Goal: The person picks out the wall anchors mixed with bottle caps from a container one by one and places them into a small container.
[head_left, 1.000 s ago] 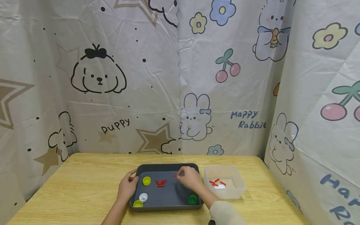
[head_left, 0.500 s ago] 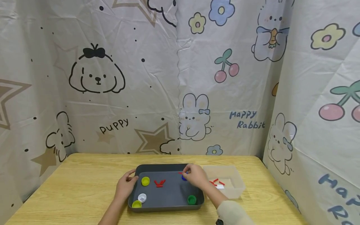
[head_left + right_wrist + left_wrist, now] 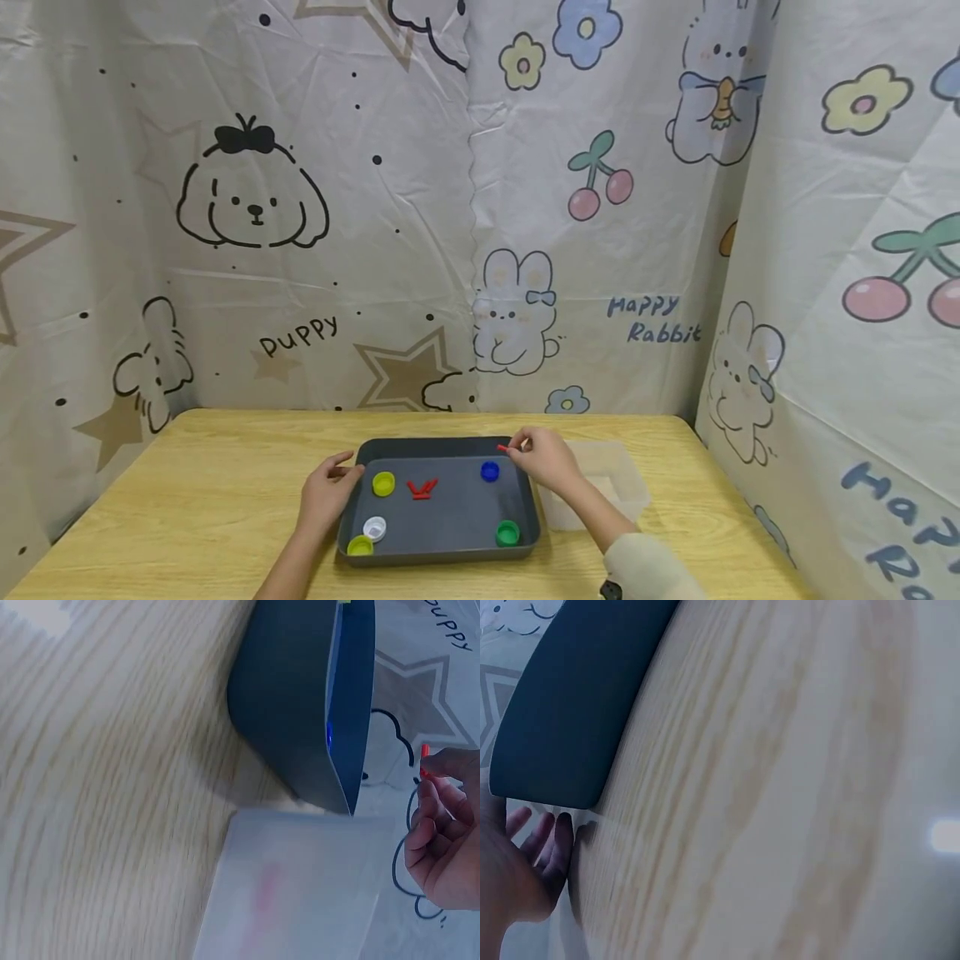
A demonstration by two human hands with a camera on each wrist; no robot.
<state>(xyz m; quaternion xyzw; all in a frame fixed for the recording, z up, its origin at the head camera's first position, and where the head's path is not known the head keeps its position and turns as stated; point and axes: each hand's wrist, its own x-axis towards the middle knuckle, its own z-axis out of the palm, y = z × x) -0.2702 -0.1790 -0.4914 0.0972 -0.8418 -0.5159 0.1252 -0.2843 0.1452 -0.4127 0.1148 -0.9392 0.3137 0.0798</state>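
Observation:
My right hand [image 3: 543, 458] pinches a small red stick [image 3: 503, 448] between thumb and fingertips, over the far right rim of the dark grey tray [image 3: 450, 560]. The right wrist view shows the same red stick [image 3: 425, 757] poking up from the fingertips. At the tray's left end, my left hand [image 3: 324, 492] touches the outer wall and rim with loosely bent fingers [image 3: 559, 844]. Several red sticks [image 3: 422, 490] lie on the tray floor. Round caps stand inside: blue [image 3: 490, 472], green [image 3: 507, 533], white [image 3: 374, 528] and two yellow, one far left [image 3: 383, 483], one near left [image 3: 361, 546].
A translucent box [image 3: 630, 492] stands close to the tray's right end, partly behind my right forearm. Red shows blurred through its wall [image 3: 266, 889] in the right wrist view. Both containers rest on a wooden table [image 3: 225, 467], with a printed curtain [image 3: 420, 208] behind.
My right hand has moved right with the red stick, from over the tray's far side to its right rim. The blue cap has come into full view. My left hand stays at the tray.

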